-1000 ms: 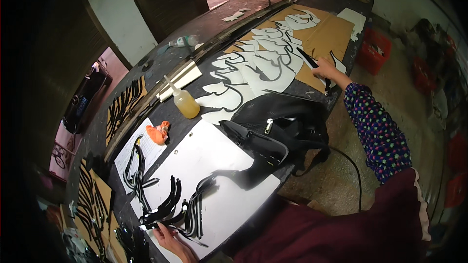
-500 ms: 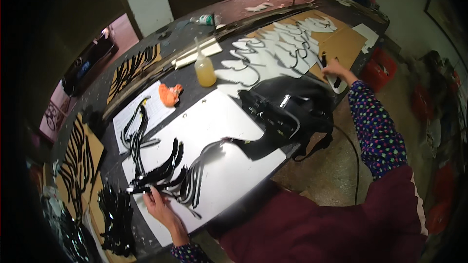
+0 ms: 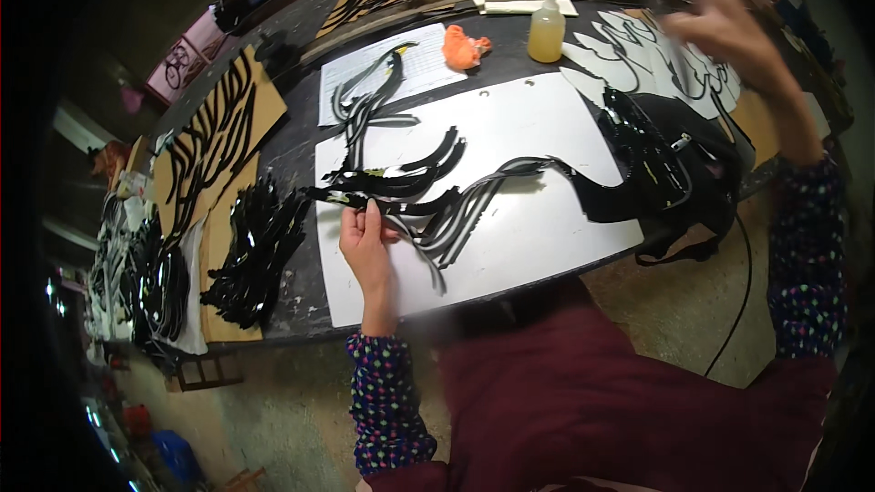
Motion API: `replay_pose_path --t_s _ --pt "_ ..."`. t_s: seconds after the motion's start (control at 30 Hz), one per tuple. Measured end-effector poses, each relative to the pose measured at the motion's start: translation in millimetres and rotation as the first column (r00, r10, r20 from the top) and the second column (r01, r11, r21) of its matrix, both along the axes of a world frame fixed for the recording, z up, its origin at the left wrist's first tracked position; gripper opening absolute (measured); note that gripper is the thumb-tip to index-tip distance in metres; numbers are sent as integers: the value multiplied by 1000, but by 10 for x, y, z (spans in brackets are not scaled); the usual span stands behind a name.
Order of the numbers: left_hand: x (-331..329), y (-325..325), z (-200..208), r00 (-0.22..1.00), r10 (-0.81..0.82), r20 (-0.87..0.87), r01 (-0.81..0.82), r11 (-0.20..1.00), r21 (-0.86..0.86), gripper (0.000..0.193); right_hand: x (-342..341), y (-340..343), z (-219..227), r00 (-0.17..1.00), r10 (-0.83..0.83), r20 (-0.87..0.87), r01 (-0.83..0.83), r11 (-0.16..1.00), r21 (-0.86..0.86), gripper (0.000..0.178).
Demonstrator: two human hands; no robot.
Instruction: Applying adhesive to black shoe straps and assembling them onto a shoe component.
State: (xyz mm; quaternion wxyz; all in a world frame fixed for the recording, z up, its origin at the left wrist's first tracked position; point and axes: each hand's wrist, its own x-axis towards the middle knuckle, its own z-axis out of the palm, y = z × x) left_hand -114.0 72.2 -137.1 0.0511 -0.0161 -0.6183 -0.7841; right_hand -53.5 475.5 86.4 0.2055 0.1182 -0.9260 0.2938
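My left hand (image 3: pixel 365 237) pinches the end of a long black curved strip (image 3: pixel 351 198) that lies on a white board (image 3: pixel 547 118). Several more black curved strips (image 3: pixel 428 164) fan out across the board beside it. My right hand (image 3: pixel 720 23) is raised over the far right of the table and is blurred. Something dark shows at its fingertips, but I cannot tell whether it holds it. A shiny black bag (image 3: pixel 674 173) sits on the right end of the board, below that hand.
A yellowish glue bottle (image 3: pixel 547 27), an orange cloth (image 3: pixel 465 46) and a printed paper sheet (image 3: pixel 428 64) lie behind the board. White cut-outs (image 3: pixel 638 59) cover the far right. Cardboard with black cut shapes (image 3: pixel 214 137) and a pile of black pieces (image 3: pixel 255 246) are left. A cable (image 3: pixel 743 255) hangs off the table edge.
The view has swung left and closer to the board. My right hand has lifted off the far right of the table. My left hand stays on the black strips.
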Motion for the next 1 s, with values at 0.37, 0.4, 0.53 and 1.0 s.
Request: replay_pose_path --t_s 0.37,0.4,0.53,1.0 --pt "-275 -1036 379 980 198 14 -148 777 -612 22 -881 -2383 -1660 889 289 356 -85 867 -490 47" --pt "-248 -1036 378 980 199 26 -143 780 -609 22 -787 -2449 -1701 911 263 316 -58 842 -536 49" --pt "87 -659 632 955 205 -214 -279 378 -883 40 -452 -2686 -1771 928 283 240 -96 808 -581 60" --pt "27 -393 539 997 -66 -32 32 784 -620 75 298 -1599 -1882 982 -186 -41 189 979 79 40"
